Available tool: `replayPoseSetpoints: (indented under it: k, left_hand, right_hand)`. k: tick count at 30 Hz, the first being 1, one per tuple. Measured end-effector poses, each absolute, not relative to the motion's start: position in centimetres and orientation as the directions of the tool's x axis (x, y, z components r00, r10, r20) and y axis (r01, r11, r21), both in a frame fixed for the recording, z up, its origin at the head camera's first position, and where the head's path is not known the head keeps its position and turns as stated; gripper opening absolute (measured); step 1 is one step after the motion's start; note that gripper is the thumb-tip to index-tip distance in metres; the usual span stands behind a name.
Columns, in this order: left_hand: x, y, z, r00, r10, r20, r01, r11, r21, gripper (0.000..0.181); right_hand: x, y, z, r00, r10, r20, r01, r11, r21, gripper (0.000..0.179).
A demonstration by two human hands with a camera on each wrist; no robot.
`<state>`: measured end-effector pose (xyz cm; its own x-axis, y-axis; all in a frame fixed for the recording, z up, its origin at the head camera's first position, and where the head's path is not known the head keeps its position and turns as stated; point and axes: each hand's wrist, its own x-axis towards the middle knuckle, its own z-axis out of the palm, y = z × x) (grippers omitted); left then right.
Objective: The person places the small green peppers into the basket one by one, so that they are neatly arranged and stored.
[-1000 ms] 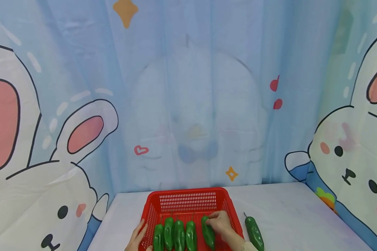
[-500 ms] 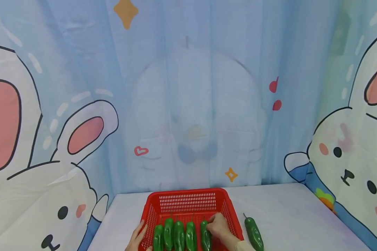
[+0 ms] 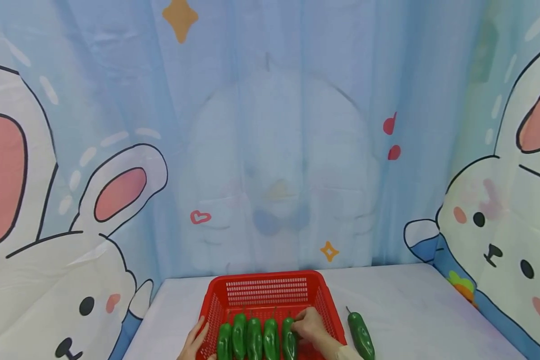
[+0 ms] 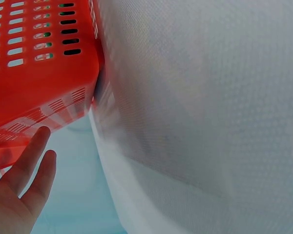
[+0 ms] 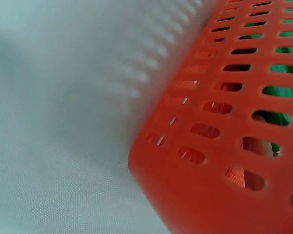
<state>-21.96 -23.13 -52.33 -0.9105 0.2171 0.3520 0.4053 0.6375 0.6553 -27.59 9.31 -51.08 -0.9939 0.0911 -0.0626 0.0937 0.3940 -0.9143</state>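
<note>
A red plastic basket (image 3: 270, 279) with slotted walls stands at the table's near edge. Several long green peppers (image 3: 254, 337) lie side by side in it, stems pointing away from me. My right hand (image 3: 309, 325) reaches into the basket and pinches the upper part of the rightmost pepper (image 3: 289, 340). At the left wall is my left hand (image 3: 193, 340), holding the rim with the fingers outside and the thumb inside. In the left wrist view, the left hand's fingers (image 4: 36, 183) extend along the basket's outer side. The right wrist view mostly shows the basket wall (image 5: 224, 126), which largely hides the right hand.
One more green pepper (image 3: 361, 335) lies on the white-covered table (image 3: 400, 295), right of the basket. Behind the table hangs a light blue curtain (image 3: 274, 125) with printed rabbits. The basket's near side is cut off by the bottom of the head view.
The rightmost pepper, slanted a second ago, now lies straighter and closer to the other peppers. My right hand has shifted slightly left with it. The left hand stays at the rim.
</note>
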Motion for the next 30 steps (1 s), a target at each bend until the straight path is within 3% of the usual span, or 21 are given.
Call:
replayPoseSetpoints:
  k: [5, 11, 14, 23, 30]
  left_hand:
    - [-22.1, -23.0, -52.6, -0.899, 0.196, 0.392, 0.419, 0.646, 0.638, 0.065]
    - [-22.2, -22.9, -54.0, -0.808, 0.164, 0.566, 0.507, 0.683, 0.526, 0.059]
    - [-22.3, -22.8, -54.3, -0.788, 0.168, 0.592, 0.526, 0.683, 0.507, 0.059]
    - [-21.7, -22.7, -53.0, -0.874, 0.172, 0.454, 0.448, 0.646, 0.618, 0.063]
    - [-21.7, -22.6, -52.9, -0.863, 0.169, 0.476, 0.455, 0.668, 0.589, 0.062]
  right_hand:
    - [-27.6, 9.4, -50.9, -0.995, 0.090, -0.028, 0.064, 0.422, -0.904, 0.018]
    - [-27.4, 9.4, -50.0, -0.996, 0.093, -0.018, 0.058, 0.448, -0.892, 0.024]
    - [-27.2, 9.3, -49.2, -0.996, 0.087, -0.012, 0.050, 0.442, -0.896, 0.026]
    - [-26.6, 9.4, -45.7, -0.989, 0.138, -0.056, 0.095, 0.290, -0.952, 0.036]
    - [-26.2, 10.6, -43.8, -0.991, 0.113, -0.069, 0.089, 0.187, -0.978, 0.040]
